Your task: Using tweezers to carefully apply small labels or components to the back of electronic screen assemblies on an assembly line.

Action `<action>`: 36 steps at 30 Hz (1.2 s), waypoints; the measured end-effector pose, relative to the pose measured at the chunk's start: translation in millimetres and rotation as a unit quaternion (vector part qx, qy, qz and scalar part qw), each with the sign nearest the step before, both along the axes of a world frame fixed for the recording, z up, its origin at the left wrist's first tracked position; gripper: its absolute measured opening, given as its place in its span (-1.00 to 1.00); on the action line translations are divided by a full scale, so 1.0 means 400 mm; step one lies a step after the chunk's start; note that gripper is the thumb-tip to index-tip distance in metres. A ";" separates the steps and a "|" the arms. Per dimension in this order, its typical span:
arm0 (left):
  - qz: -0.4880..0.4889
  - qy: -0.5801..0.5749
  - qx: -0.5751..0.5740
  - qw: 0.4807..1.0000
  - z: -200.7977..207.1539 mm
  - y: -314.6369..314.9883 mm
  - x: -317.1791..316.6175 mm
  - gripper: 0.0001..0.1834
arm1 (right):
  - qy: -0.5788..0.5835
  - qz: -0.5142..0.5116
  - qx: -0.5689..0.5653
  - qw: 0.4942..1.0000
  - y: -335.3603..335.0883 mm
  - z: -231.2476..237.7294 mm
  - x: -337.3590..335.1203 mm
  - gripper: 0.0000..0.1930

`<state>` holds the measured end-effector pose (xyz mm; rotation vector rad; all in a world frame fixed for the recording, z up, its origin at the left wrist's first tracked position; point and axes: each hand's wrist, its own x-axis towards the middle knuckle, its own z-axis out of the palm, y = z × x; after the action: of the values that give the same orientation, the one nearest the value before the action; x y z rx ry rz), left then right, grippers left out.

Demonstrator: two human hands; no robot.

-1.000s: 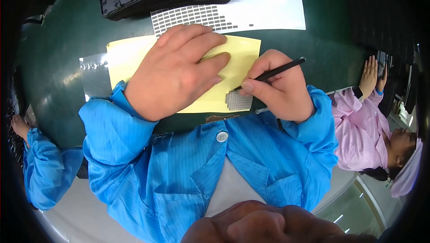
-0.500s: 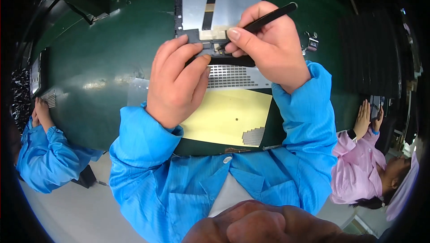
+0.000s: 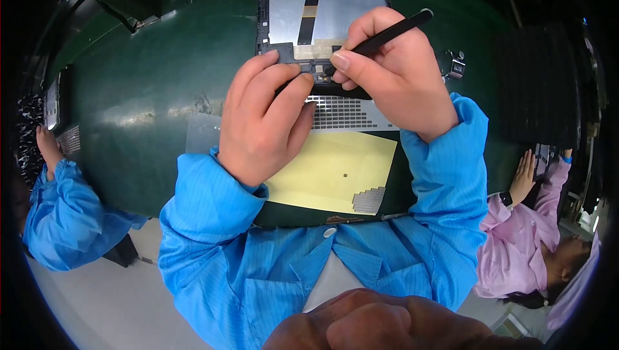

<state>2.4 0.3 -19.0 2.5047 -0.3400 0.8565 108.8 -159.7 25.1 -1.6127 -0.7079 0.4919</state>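
A tablet-like housing (image 3: 348, 2) with a silver metal back, dark frame and black flat cable (image 3: 311, 2) lies at the top middle. My left hand (image 3: 261, 115) holds its near edge, fingers bent over the dark strip and thumb low beside the edge. In my right hand (image 3: 400, 73) is a pair of black tweezers (image 3: 393, 33), pinched between thumb and fingers. Their tips point down at small parts on the near strip, right beside my left fingertips. Whether the tips grip anything is too small to tell.
Below the housing lies a sheet of small dark pads in rows (image 3: 338, 113). Nearer me, a yellow sheet (image 3: 303, 179) carries a grey patch of pads and one loose piece. A small metallic part (image 3: 457, 65) sits to the right. Co-workers' hands are at both sides.
The housing, sheets and both my hands appear shifted slightly right and down in the picture. The tweezers stay at the near strip. Co-workers' hands have moved.
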 end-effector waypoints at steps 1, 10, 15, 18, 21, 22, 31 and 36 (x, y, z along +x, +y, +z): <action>0.005 0.001 0.004 1.000 0.001 -0.003 -0.004 -0.56 | -0.029 0.001 -0.007 1.000 -0.003 -0.001 -0.005 -0.85; 0.043 -0.032 0.135 0.989 0.034 0.005 -0.009 -0.54 | -0.044 -0.113 0.102 0.987 -0.104 0.012 -0.080 -0.90; -0.256 0.050 0.043 0.964 0.028 -0.042 -0.016 -0.46 | 0.231 -0.063 -0.010 0.971 -0.296 -0.109 -0.209 -0.84; -0.294 0.205 0.060 0.932 0.012 -0.079 -0.022 -0.48 | 0.207 -0.062 -0.047 0.975 -0.293 -0.108 -0.228 -0.83; -0.271 0.244 0.095 0.926 -0.006 -0.087 -0.022 -0.50 | 0.178 -0.053 -0.063 0.981 -0.291 -0.112 -0.242 -0.82; -0.270 0.246 0.095 0.926 -0.010 -0.090 -0.020 -0.50 | 0.183 -0.055 -0.068 0.979 -0.294 -0.114 -0.240 -0.83; -0.273 0.253 0.089 0.924 -0.010 -0.099 -0.001 -0.53 | 0.193 -0.069 -0.075 0.976 -0.301 -0.119 -0.236 -0.84; -0.273 0.241 0.089 0.927 0.000 -0.089 0.013 -0.52 | 0.167 -0.058 -0.074 0.981 -0.291 -0.113 -0.226 -0.85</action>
<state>7.7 -35.3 -19.1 2.4716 -0.9131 -0.0167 18.2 -276.1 -20.2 -1.6452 -0.3290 0.7219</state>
